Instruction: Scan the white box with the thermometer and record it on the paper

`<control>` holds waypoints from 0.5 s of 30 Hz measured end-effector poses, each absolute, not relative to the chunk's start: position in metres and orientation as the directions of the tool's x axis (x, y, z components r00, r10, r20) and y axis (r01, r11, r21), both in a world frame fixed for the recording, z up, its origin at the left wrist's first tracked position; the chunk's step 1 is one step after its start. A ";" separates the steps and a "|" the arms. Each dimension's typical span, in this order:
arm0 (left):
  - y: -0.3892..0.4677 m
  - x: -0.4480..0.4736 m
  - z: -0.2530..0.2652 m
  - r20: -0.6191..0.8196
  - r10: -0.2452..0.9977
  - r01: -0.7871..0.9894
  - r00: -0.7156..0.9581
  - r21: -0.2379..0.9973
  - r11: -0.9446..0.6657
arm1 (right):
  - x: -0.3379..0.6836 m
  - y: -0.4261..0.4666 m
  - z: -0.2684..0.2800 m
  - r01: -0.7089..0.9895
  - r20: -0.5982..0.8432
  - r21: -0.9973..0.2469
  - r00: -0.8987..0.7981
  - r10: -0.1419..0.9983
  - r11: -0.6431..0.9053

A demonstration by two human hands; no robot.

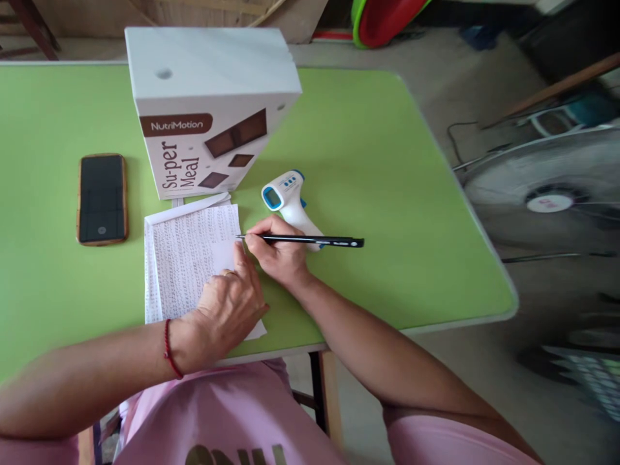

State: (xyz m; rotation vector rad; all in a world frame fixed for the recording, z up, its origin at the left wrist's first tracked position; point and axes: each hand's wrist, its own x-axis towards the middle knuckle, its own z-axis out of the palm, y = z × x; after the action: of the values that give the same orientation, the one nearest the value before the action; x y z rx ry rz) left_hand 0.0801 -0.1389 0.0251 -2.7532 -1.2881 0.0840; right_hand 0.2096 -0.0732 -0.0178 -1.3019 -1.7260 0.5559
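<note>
I observe remotely a green table (382, 161) bearing a NutriMotion Su-per Meal box (217, 97); before it lie inscribed paper sheets (186, 258). The left hand (230, 303) rests on these, index finger extended; I cannot tell whether it grips anything. The right hand (281, 258), beside an infrared thermometer (287, 194), clamps a black pen (334, 241), tip at the sheets' right edge.

The pen (334, 241) looks like glossy plastic, the sheets (186, 258) matt paper, the thermometer (292, 205) smooth plastic, the box (213, 61) matt card, the tabletop (387, 194) smooth
</note>
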 end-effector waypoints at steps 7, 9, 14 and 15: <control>-0.139 0.080 0.022 0.020 0.760 0.754 0.650 -0.142 -0.642 | 0.210 -0.073 -0.019 0.569 0.382 -0.729 -0.121 0.916 0.379; -0.139 0.080 0.021 0.035 0.760 0.757 0.648 -0.135 -0.639 | 0.210 -0.073 -0.019 0.572 0.363 -0.731 -0.134 0.922 0.371; -0.139 0.081 0.020 0.037 0.753 0.750 0.657 -0.137 -0.647 | 0.210 -0.073 -0.018 0.563 0.357 -0.739 -0.139 0.924 0.370; -0.139 0.081 0.020 0.036 0.755 0.752 0.655 -0.129 -0.646 | 0.210 -0.073 -0.018 0.569 0.344 -0.741 -0.135 0.929 0.357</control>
State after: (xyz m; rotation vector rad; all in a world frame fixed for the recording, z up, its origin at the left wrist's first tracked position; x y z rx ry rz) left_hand 0.0809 -0.1390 0.0199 -2.7359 -1.2524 0.0319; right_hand 0.2100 -0.0731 -0.0179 -1.3167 -1.8182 0.5670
